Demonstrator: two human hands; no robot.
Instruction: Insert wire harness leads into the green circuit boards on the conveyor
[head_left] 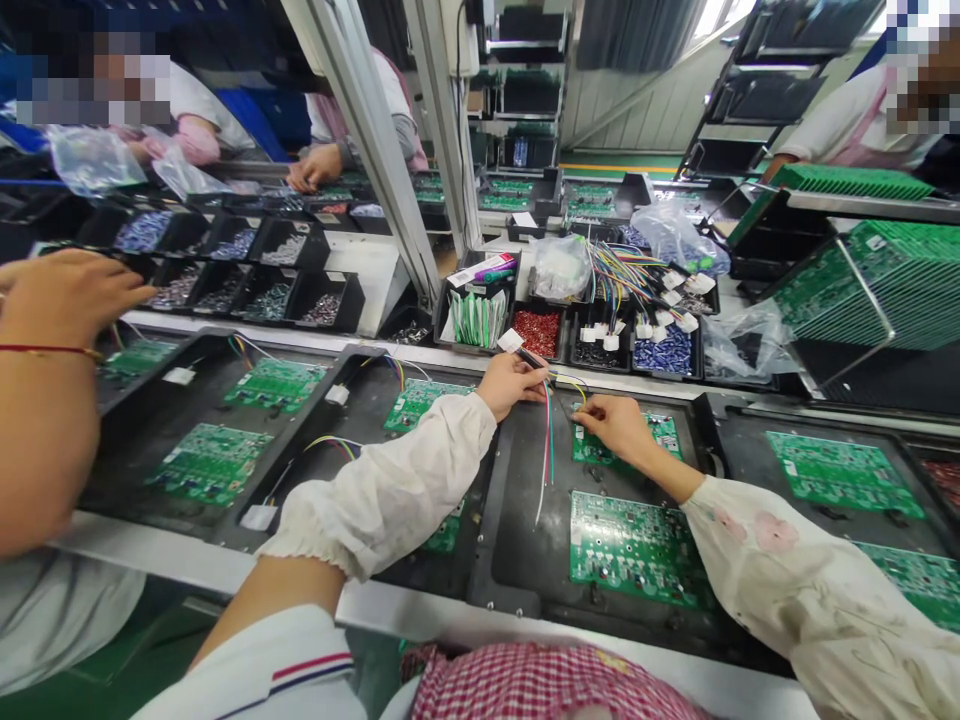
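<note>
My left hand [512, 383] is closed around a bundle of coloured wires [548, 440] with a white connector at its top; the loose ends hang down over the black tray [525, 520]. My right hand [615, 425] pinches a wire end against the upper green circuit board [660, 432]. A second green circuit board [634, 548] lies below it in the same tray. Both my forearms wear white sleeve covers.
Black trays with green boards run along the line left [214, 462] and right [840, 472]. Bins of small parts and wire harnesses [630, 280] stand behind. A co-worker's arm [45, 400] reaches in at left; other people work across the line. Stacked boards [892, 280] sit at right.
</note>
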